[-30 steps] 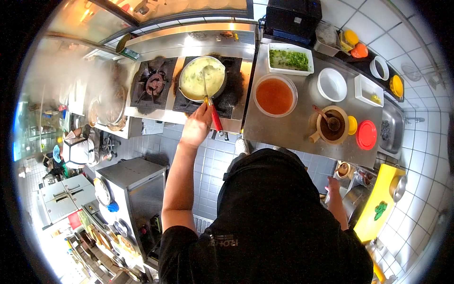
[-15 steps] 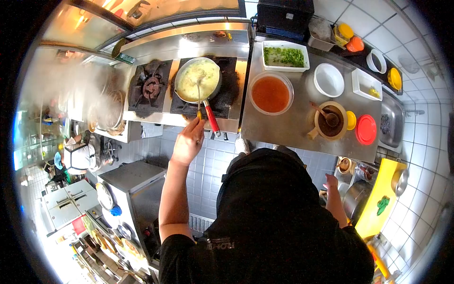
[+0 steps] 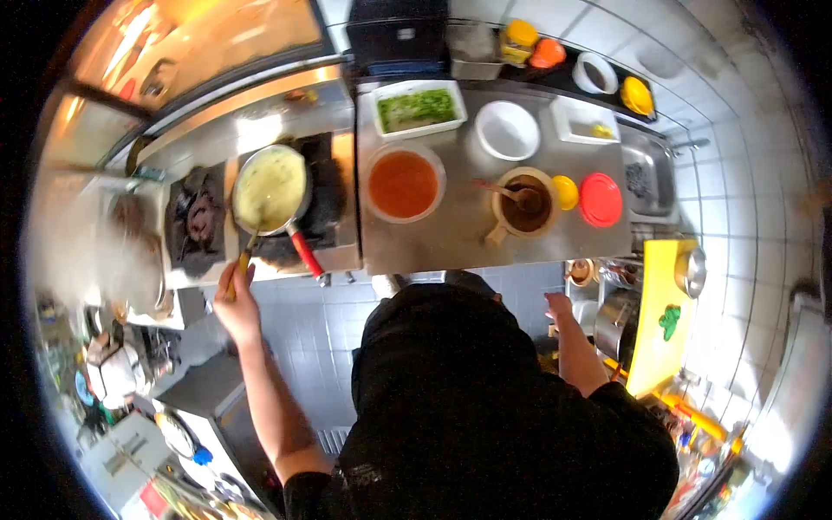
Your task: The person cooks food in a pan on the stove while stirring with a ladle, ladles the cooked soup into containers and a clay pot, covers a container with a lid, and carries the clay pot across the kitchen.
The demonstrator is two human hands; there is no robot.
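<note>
The pan (image 3: 272, 188) sits on the stove, ahead of the left hand (image 3: 234, 290); a utensil (image 3: 249, 245) extends from that hand into it. The adjacent burner (image 3: 199, 215) lies forward-left of that hand. The counter (image 3: 425, 251) spans the area forward between both hands. On it, the sauce tub (image 3: 403, 182) stands before the herb tray (image 3: 420, 128). The sink (image 3: 646, 178) lies forward-right of the right hand (image 3: 559, 308); the cutting board (image 3: 654, 338), directly right.

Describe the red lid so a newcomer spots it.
Find the steel counter right of the stove. At its sink end lies the red lid: flat, unlike the tub of red sauce, and wider than the yellow disc beside it.
</note>
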